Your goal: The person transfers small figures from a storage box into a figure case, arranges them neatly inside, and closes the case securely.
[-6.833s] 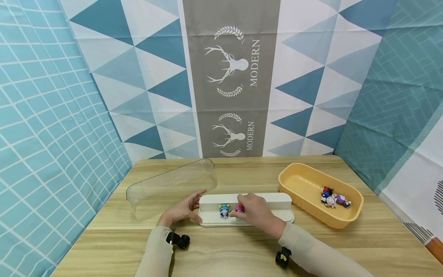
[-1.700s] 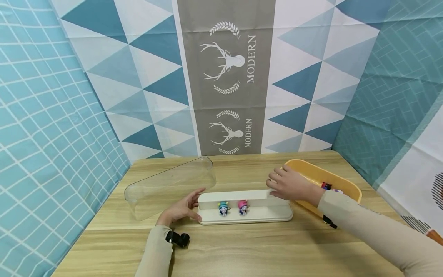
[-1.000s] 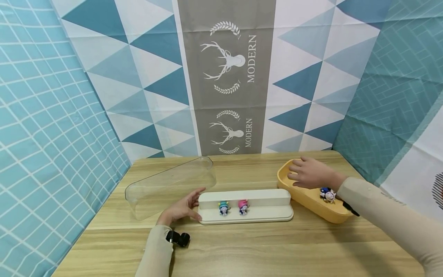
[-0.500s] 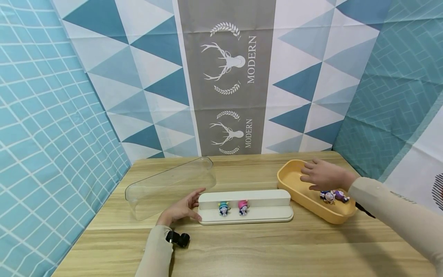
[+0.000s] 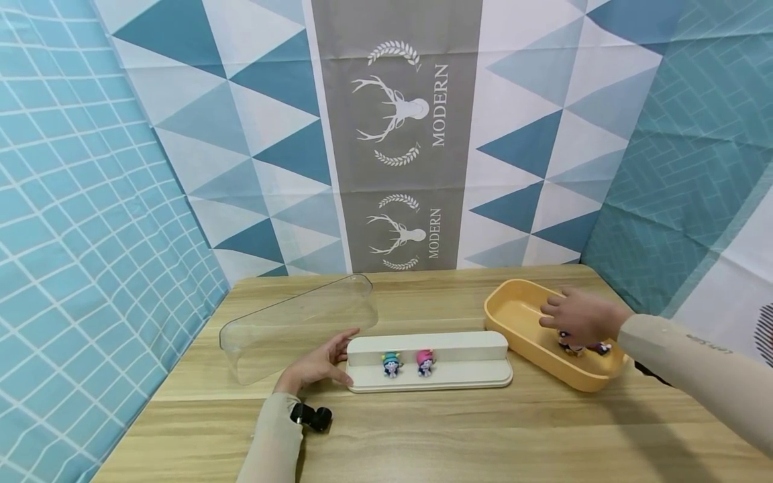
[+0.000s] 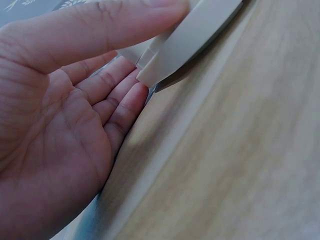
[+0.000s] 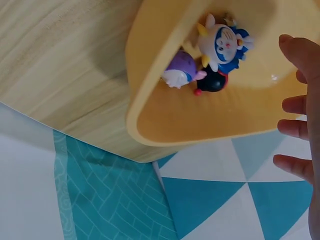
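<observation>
A two-step cream display stand (image 5: 468, 374) lies in mid-table in the head view. On its lower step sit two small figurines, one with a turquoise hat (image 5: 391, 364) and one with a pink hat (image 5: 425, 363). My left hand (image 5: 317, 362) grips the stand's left end, thumb in front and fingers behind, as the left wrist view also shows. Over the yellow box (image 5: 513, 310) hovers my right hand (image 5: 582, 315), fingers spread and holding nothing. Inside lie a blue-and-white cat figurine (image 7: 227, 46), a purple figurine (image 7: 181, 69) and a black-and-red one (image 7: 212, 81), partly covered by the cat.
A clear plastic cover (image 5: 296, 329) stands behind and left of the stand. The wooden table (image 5: 410, 436) extends in front. Patterned cloth (image 5: 398, 134) hangs behind and at both sides.
The pink-hatted figurine was let go on the stand. My right hand has since moved right, from the stand to over the figurines in the yellow box, and lowered slightly. The left hand stays put.
</observation>
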Demonstrator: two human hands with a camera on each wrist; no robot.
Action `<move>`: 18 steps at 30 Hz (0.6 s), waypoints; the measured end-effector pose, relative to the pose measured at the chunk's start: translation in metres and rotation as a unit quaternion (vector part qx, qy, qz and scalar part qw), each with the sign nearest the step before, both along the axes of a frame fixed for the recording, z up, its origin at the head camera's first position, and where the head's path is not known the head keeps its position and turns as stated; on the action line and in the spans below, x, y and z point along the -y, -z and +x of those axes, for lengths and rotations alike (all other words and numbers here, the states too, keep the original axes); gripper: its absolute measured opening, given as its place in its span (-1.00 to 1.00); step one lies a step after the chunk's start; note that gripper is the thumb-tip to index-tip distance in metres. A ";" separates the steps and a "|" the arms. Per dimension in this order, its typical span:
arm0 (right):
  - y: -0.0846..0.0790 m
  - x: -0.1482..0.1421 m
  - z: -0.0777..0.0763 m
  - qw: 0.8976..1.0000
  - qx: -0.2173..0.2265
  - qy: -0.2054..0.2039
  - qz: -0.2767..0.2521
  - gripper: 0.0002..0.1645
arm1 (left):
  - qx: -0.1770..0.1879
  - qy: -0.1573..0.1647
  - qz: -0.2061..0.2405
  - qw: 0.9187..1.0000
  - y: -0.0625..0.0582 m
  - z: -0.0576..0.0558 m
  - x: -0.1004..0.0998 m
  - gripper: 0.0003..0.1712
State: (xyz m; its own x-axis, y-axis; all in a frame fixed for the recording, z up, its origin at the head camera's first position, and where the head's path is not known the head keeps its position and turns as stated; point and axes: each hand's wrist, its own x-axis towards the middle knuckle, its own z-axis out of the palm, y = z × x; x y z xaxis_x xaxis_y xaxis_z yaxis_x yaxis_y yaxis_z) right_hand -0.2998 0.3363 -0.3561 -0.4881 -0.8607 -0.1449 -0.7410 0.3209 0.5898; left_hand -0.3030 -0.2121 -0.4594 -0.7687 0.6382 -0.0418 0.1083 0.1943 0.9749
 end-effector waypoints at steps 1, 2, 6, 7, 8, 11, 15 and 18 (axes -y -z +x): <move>0.001 -0.001 0.001 1.000 0.000 0.006 0.006 -0.64 | -0.001 -0.001 -0.002 1.000 0.000 0.000 0.000 0.27; 0.002 -0.002 0.002 1.000 0.002 0.013 0.011 -0.62 | -0.002 -0.002 -0.003 1.000 0.000 0.000 0.000 0.27; 0.005 -0.005 0.005 0.999 0.018 0.037 0.030 -0.56 | -0.001 -0.003 -0.006 1.000 0.001 0.001 0.000 0.27; 0.006 -0.006 0.006 0.998 0.026 0.045 0.030 -0.57 | -0.001 -0.004 -0.007 1.000 0.001 0.002 0.000 0.27; 0.007 -0.007 0.006 0.998 0.033 0.054 0.029 -0.59 | -0.002 -0.005 -0.006 1.000 0.001 0.002 0.000 0.26; 0.009 -0.011 0.008 0.996 0.048 0.074 0.024 -0.66 | -0.003 -0.006 -0.006 1.000 0.001 0.003 0.000 0.26; 0.013 -0.017 0.009 0.995 0.053 0.085 0.017 -0.65 | -0.004 -0.002 -0.007 1.000 0.000 0.002 0.000 0.26; 0.015 -0.021 0.010 0.995 0.045 0.083 0.012 -0.62 | -0.010 0.003 -0.008 1.000 -0.001 0.002 0.001 0.26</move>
State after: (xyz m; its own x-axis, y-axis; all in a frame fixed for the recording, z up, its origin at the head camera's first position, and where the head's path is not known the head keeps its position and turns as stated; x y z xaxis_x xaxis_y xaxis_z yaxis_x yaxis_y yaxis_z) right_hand -0.2902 0.3572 -0.3716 -0.6081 -0.7643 -0.2146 -0.7286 0.4300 0.5332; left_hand -0.3012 -0.2128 -0.4586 -0.7657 0.6422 -0.0360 0.1294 0.2086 0.9694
